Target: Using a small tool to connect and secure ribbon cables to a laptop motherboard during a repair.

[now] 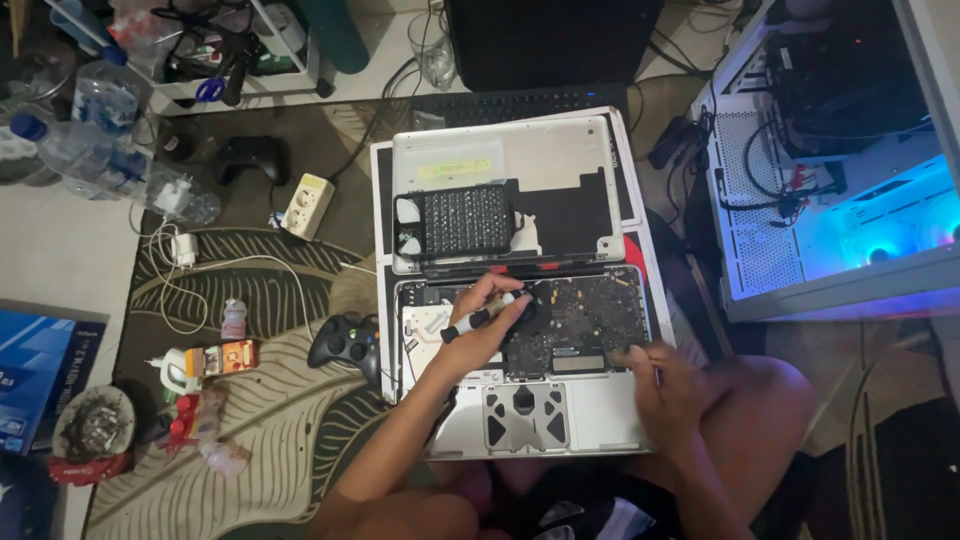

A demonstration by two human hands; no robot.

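Taking the opened laptop on the floor as the landmark: far to its left lie clear plastic water bottles with blue caps, and nearer, a white power strip and a white charger with its cable trailing over the leaf-patterned rug. A round ashtray sits at the rug's far left edge. Just left of the laptop rests a black game controller; a second black controller lies further up and left.

The laptop itself lies with its bottom cover off, the dark circuit board exposed. Behind it, touching its upper edge, lies the removed silver cover with a black perforated part on it.

The left hand is over the left part of the board, its grip clenched round a black and white screwdriver, tip pointing toward the board. The right hand rests at the laptop's right edge, fingers curled on the casing; whether it holds anything I cannot tell.

Right of the laptop stands an open white computer case, glowing blue inside
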